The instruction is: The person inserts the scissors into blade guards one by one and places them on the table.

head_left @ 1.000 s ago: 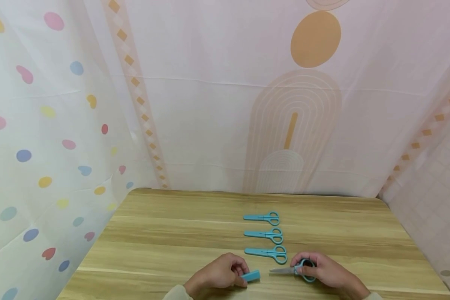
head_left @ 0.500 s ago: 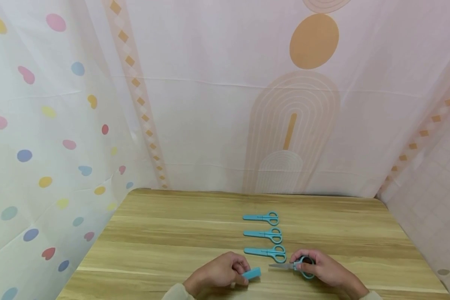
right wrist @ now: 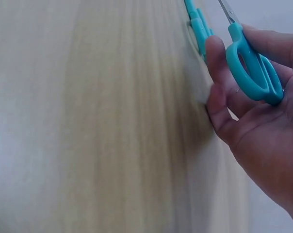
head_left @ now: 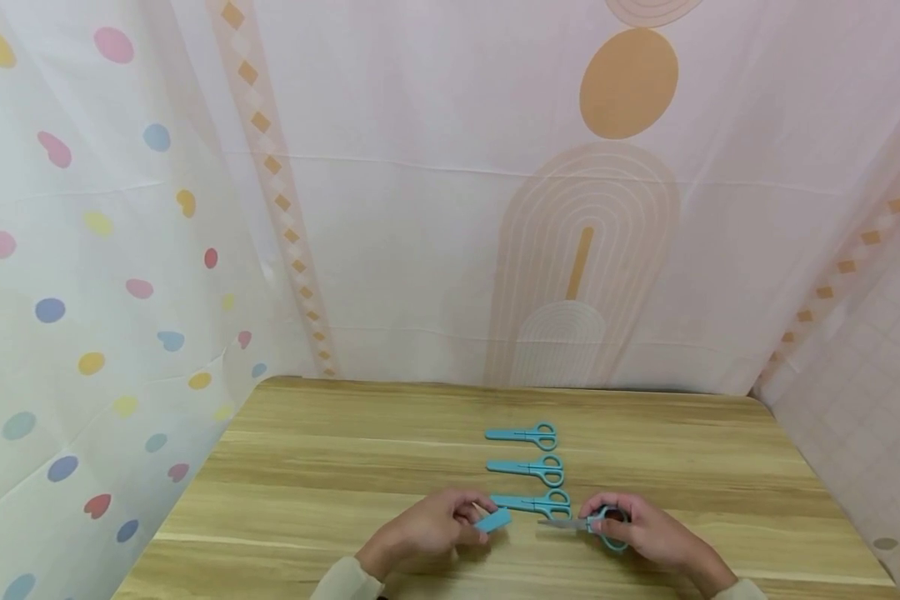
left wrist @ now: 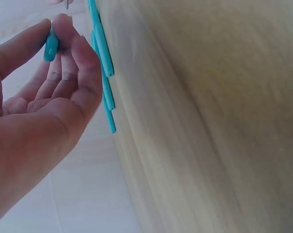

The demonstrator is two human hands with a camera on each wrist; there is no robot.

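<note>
My left hand (head_left: 437,525) pinches a small teal blade cover (head_left: 493,521) between thumb and fingers, and the left wrist view shows the cover (left wrist: 50,47) end-on. To the right, my right hand (head_left: 648,529) holds a pair of teal-handled scissors (head_left: 609,528) by the handle. Their bare metal blades are together and point left toward the cover, with a short gap between. In the right wrist view the scissors' handle loops (right wrist: 253,73) lie against the fingers and palm. Just beyond the hands lies a pair of covered teal scissors (head_left: 532,503), partly overlapped by the left fingertips.
Two more covered teal scissors, a middle pair (head_left: 527,469) and a far pair (head_left: 523,435), lie in a column behind, handles to the right. The wooden table (head_left: 330,467) ends at a patterned curtain (head_left: 405,250) behind it.
My left hand has lifted and shifted slightly away from me with the cover, now tilted more upward to the right. The right hand and its scissors have moved slightly farther from me.
</note>
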